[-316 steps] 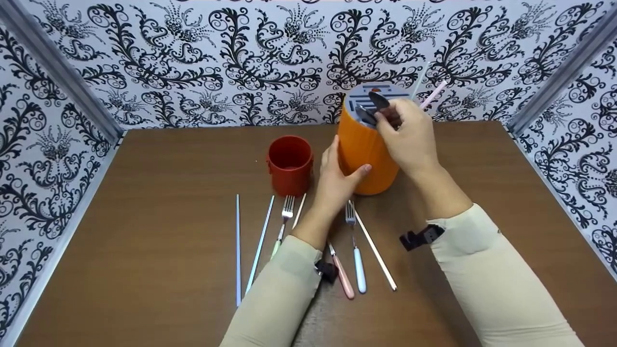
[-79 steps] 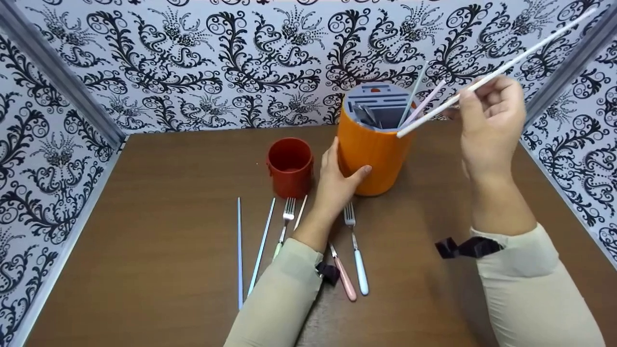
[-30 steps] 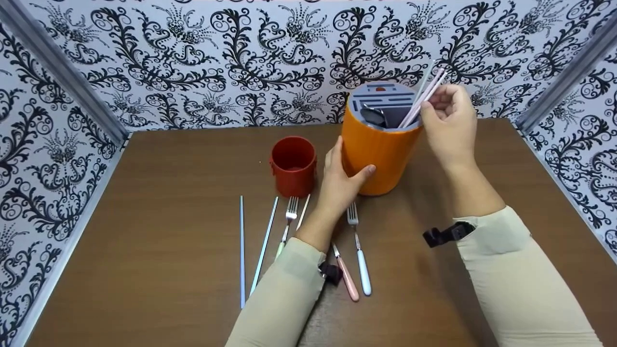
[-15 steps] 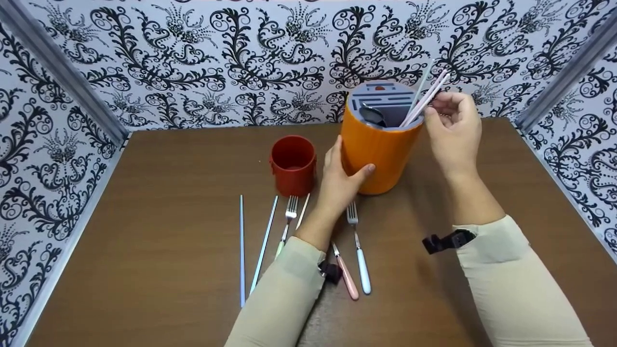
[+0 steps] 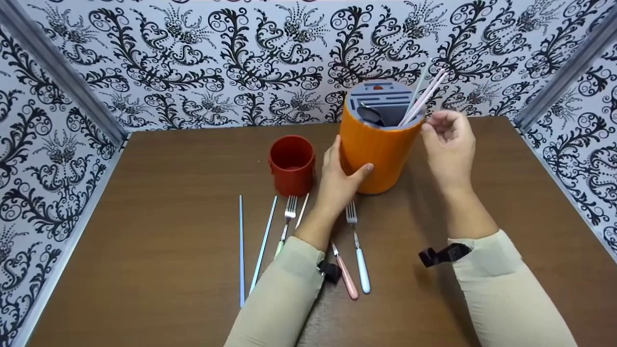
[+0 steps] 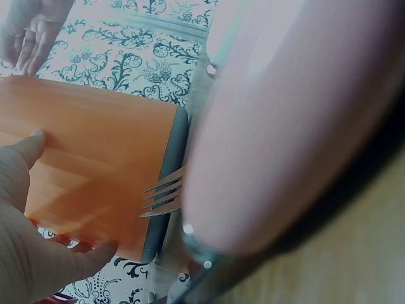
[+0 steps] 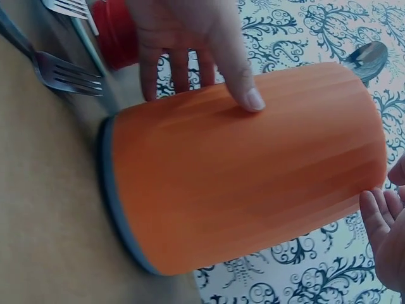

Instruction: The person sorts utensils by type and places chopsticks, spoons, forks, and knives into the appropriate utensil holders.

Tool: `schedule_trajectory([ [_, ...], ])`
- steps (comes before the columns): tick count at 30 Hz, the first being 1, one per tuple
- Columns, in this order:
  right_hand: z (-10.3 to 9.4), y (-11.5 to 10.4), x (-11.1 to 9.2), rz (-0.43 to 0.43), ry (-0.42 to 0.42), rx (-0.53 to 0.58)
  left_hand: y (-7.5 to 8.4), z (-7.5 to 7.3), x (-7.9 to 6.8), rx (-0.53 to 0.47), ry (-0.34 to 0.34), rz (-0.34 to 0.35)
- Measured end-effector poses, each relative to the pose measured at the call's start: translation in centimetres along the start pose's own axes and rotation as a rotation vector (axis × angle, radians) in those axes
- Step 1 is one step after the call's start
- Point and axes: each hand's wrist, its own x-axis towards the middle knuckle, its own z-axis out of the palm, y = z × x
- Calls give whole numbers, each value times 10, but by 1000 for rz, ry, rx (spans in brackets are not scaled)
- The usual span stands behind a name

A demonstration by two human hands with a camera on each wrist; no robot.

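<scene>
An orange utensil holder (image 5: 378, 156) with a slotted grey top stands toward the back of the table. My left hand (image 5: 337, 180) grips its lower left side, thumb across the front. Spoons (image 5: 369, 114) poke out of the top opening. A pale green chopstick (image 5: 418, 86) and two pinkish-white chopsticks (image 5: 426, 96) lean out at the right of the same opening. Just right of the rim is my right hand (image 5: 448, 149), fingers loosely curled and holding nothing. In the right wrist view its fingertips (image 7: 373, 206) lie right by the holder's top end.
Left of the holder stands a red cup (image 5: 291, 168). In front lie a blue chopstick (image 5: 241, 250), a light blue one (image 5: 263, 243), a pale one (image 5: 302, 209), a green-handled fork (image 5: 290, 209), a blue-handled fork (image 5: 362, 274) and a pink-handled utensil (image 5: 347, 279), partly behind my left forearm.
My right hand placed a spoon, then a white chopstick, in the holder. It has let go of that chopstick and dropped lower beside the rim. My left hand has kept its grip.
</scene>
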Motion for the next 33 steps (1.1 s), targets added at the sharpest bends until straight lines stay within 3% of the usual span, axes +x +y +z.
schedule_trajectory([
  [12, -4, 21, -29, 72, -15, 82, -2, 1, 1, 4, 0, 5],
  [17, -6, 23, -40, 112, -79, 107, -2, 1, 0, 0, 7, 9],
  [33, -8, 33, -44, 149, -172, -35, 1, -1, 0, -5, -7, -5],
])
